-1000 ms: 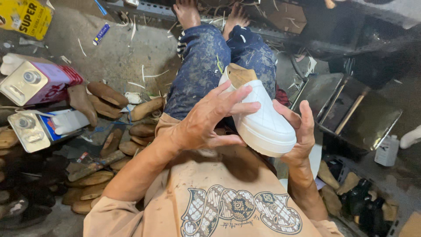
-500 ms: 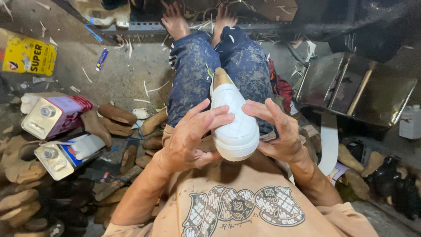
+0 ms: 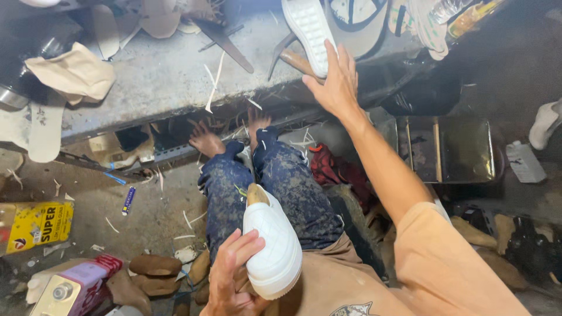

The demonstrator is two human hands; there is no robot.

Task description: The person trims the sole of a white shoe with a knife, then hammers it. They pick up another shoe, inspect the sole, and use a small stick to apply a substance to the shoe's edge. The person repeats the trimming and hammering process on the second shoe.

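My left hand (image 3: 234, 275) is low in the head view, fingers curled around the side of a white shoe (image 3: 272, 246) that rests on my lap, toe toward me, with a tan last (image 3: 256, 194) poking out of its opening toward my knees. The fingers are wrapped on the shoe's left flank and the thumb side is hidden under it, so I count this as a firm grasp. My right hand (image 3: 333, 82) is stretched far up to the worktop (image 3: 152, 82), fingers spread and flat, its fingertips touching a white sole (image 3: 309, 32) that lies tread-up on the edge there; I see no closing around it. Just beside that sole a wooden handle (image 3: 298, 61) sticks out over the worktop edge, under my palm. Farther left on the worktop lie a dark blade-like tool (image 3: 225, 44), a crumpled tan rag (image 3: 73, 73) and thin white trimmings. My legs in dark speckled jeans (image 3: 281, 187) run toward the worktop, bare feet tucked beneath it. On the floor to the left sit a yellow can (image 3: 35, 225), a pink-and-white can (image 3: 70, 287) and some brown sole pieces (image 3: 155, 266); a metal tray (image 3: 451, 149) stands to the right.
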